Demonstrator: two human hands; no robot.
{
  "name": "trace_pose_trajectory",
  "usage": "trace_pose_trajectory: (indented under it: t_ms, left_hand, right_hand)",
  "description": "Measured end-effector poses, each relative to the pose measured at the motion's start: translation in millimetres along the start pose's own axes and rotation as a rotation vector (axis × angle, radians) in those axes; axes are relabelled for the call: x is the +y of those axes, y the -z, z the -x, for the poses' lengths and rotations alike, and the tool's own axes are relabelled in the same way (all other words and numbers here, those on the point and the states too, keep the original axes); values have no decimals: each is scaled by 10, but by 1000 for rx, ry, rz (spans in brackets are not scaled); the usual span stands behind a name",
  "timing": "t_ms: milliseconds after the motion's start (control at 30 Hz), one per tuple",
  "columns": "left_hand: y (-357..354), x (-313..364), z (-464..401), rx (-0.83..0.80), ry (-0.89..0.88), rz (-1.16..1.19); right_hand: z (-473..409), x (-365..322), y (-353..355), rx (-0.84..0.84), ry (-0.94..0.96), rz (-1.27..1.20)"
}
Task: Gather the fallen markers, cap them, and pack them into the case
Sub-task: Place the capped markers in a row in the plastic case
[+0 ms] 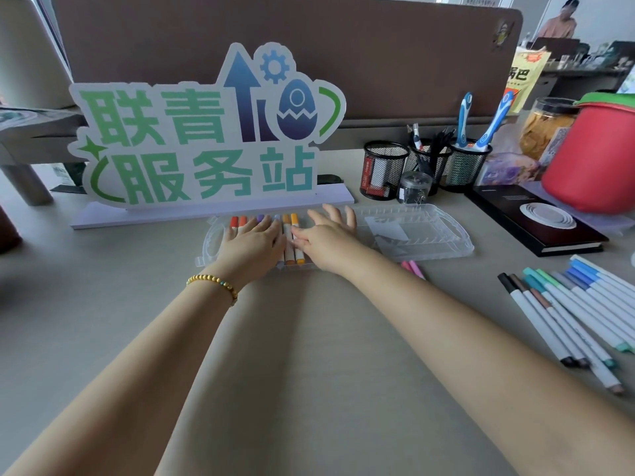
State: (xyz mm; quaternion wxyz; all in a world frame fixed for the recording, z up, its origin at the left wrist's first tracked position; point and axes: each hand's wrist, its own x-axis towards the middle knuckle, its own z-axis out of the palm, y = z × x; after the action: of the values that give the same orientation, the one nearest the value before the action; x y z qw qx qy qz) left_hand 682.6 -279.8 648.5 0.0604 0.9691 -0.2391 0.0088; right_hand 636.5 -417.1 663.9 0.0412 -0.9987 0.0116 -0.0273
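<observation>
A clear plastic case (446,235) lies open in front of the sign, its two halves side by side. Several capped markers (288,231) in red, orange, purple and yellow lie in rows in the left half. My left hand (252,243) rests flat on those markers with fingers straight. My right hand (330,235) lies flat beside it over the case's middle, fingers spread and touching the markers. Two pink markers (414,269) lie on the table just in front of the case. A bunch of blue, teal, grey and brown markers (570,304) lies at the right.
A large green and blue sign (206,139) stands right behind the case. Mesh pen cups (385,170) stand at back right, with a black book (536,225), a snack jar (546,125) and a red container (594,159) beyond. A person sits far behind the partition.
</observation>
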Motion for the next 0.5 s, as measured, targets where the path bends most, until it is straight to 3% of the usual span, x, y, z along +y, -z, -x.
trace_pose_trajectory:
  t_ms: [100,233,400,500]
  left_hand:
    - [-15,51,91,60,-14,71]
    - [-26,227,269,122,-15,175]
    - [21,722,602,272,-10,369]
    - [24,1050,763,237,-58,373]
  right_hand:
    - [140,111,49,44,-1,-88]
    - [453,378,90,231,-58,-208]
    - [894,685,190,283,-157,-224]
    - [1089,819,171,322,-243,-294]
